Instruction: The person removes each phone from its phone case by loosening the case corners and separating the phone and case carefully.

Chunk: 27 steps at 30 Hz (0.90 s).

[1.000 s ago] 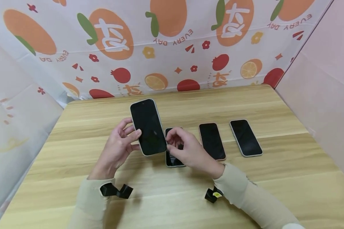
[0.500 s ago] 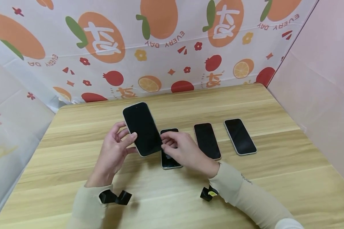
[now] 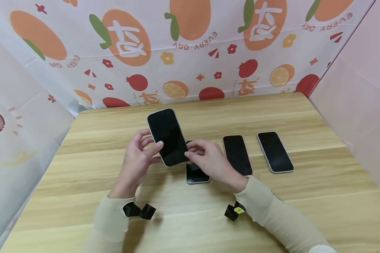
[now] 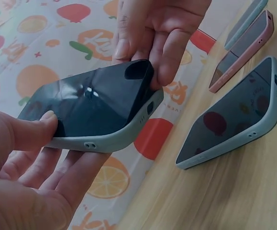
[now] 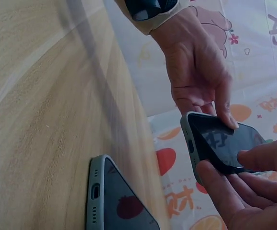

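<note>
My left hand (image 3: 137, 158) holds a smartphone (image 3: 168, 137) in a pale grey-green case above the table, thumb on the screen's edge and fingers behind. My right hand (image 3: 209, 158) is at the phone's lower right corner, its thumb and fingers pinching there. In the right wrist view a thin dark layer, apparently a screen protector (image 5: 220, 165), stands raised from the phone at that corner. The wrist views show the case's port end, with the layer's edge lifted above it. Below the hands a second phone (image 3: 197, 178) lies face up, partly hidden by my right hand.
To the right on the wooden table (image 3: 82, 147) lie a pink-cased phone (image 3: 237, 154) and a light-cased phone (image 3: 275, 153), both face up. A fruit-patterned cloth (image 3: 190, 63) hangs behind the table. Pale sheets hang at both sides.
The right thumb and fingers have come onto the phone's lower corner and pinch there. The held phone has tilted slightly. The head view has shifted, then swung back.
</note>
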{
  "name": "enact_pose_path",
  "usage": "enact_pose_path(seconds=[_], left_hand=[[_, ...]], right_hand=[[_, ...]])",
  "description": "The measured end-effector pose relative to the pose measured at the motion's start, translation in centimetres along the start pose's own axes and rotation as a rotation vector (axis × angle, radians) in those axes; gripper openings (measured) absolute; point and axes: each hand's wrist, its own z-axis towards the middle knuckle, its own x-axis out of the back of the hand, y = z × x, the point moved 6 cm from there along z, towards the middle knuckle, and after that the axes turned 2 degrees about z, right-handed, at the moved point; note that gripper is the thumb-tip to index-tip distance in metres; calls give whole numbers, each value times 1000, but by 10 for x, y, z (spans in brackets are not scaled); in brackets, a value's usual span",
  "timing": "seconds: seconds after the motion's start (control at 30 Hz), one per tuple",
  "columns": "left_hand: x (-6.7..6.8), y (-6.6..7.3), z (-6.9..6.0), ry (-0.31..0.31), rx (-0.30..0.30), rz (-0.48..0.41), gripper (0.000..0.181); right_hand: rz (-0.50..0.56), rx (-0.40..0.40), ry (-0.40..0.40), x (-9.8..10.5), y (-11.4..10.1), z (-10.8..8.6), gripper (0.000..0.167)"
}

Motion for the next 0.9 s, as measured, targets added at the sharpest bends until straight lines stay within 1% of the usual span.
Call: enact_pose_path(seconds=[0.17, 0.3, 0.4, 0.7, 0.8, 0.9], left_hand=[[-3, -4, 1, 15, 15, 35, 39], [-3, -5, 2, 46, 18, 84, 40], [-3, -6, 2, 62, 20, 99, 42], [-2, -6, 1, 51, 29, 124, 45], [1, -7, 1, 55, 39, 137, 46], [8, -8, 0, 75, 52, 162, 49]], right_hand=[[-4, -2, 5, 0, 2, 3, 26], [-38, 11, 16, 0, 1, 4, 22], [-48, 15, 23, 1, 2, 4, 22], [-19, 2, 28, 7, 8, 6, 22], [-28, -9, 23, 11, 10, 6, 23], [-27, -23, 32, 17, 12, 6, 23]])
